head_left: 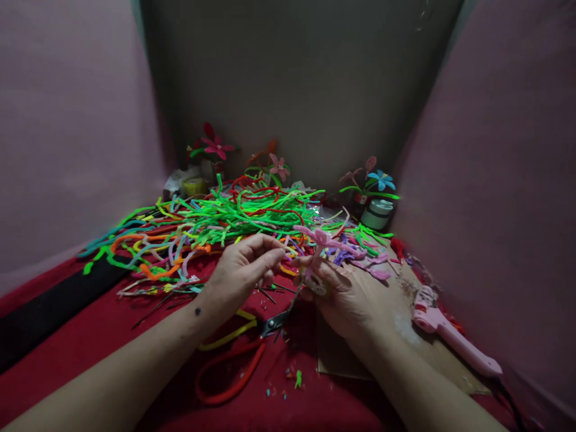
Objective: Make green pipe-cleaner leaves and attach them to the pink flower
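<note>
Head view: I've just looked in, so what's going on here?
A person's right hand holds a pink fuzzy flower. The left hand is pinched close beside it; whether it grips anything is unclear. Scissors lie on the red cloth, a heap of fuzzy stems sits behind, and a pink glue gun lies at the right.

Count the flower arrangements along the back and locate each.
3: a magenta-flowered arrangement at left, a pale-pink-flowered arrangement at centre, and a blue-flowered arrangement at right. More may be hidden behind heaped stems.
</note>
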Demonstrator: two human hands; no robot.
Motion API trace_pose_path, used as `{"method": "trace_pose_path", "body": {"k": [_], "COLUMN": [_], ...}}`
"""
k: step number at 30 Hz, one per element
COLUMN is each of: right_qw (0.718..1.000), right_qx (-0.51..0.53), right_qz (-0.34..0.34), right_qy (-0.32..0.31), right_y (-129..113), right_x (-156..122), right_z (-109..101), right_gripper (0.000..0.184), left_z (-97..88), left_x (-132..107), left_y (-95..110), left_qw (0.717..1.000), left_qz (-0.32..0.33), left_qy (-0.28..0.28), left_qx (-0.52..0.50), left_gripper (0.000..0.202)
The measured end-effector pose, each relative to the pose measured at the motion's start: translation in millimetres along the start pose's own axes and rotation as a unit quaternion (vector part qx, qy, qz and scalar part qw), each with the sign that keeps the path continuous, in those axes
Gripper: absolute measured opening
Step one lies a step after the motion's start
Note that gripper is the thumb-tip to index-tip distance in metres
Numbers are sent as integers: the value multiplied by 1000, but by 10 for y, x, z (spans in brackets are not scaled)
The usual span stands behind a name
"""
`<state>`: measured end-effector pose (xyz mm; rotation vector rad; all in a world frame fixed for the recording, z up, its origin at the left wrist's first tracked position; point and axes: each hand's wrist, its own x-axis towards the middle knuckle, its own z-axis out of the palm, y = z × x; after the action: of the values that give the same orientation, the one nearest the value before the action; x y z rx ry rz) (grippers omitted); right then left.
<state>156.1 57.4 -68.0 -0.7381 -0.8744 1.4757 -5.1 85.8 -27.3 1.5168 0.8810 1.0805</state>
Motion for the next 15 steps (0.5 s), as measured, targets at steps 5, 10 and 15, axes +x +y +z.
{"method": "trace_pose_path", "body": {"k": [5, 10, 15], "right_qw": [996, 994, 988], "right_qx": [-34, -45, -76], "right_qz": [-55, -85, -118], "right_qy": [56, 45, 59], "right_y": [-22, 23, 91], "right_x": [-33, -89, -70], "right_z": [94, 177, 181], "right_gripper": [19, 22, 18], "left_z": [208, 278, 279], "left_x": [-87, -100, -78], "left_y": [-60, -236, -239], "left_qw": [987, 942, 950], "left_qz": [56, 147, 151], "left_qy": [-89, -35, -22], "left_qx": [122, 299, 271], "left_gripper": [20, 15, 21]}}
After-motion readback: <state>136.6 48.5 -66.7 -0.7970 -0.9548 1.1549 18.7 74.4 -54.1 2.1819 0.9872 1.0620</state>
